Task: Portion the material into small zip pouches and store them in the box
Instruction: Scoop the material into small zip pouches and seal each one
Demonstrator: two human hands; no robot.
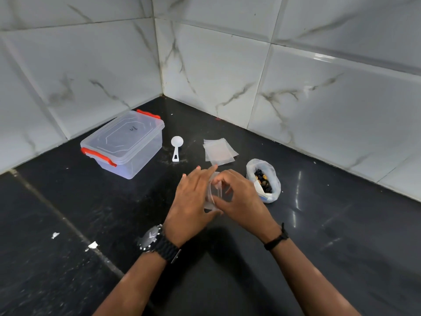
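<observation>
A clear zip pouch [214, 190] is pinched between the left hand [191, 201] and right hand [241, 195] above the bench [319, 236]. The lidded box [124, 142] is set nearer the back corner.

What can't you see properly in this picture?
- Head view: most of the zip pouch is hidden behind the left hand and right hand.
- The mark on the box lid is too small to read.
- The material in the bag is too small to name.
</observation>
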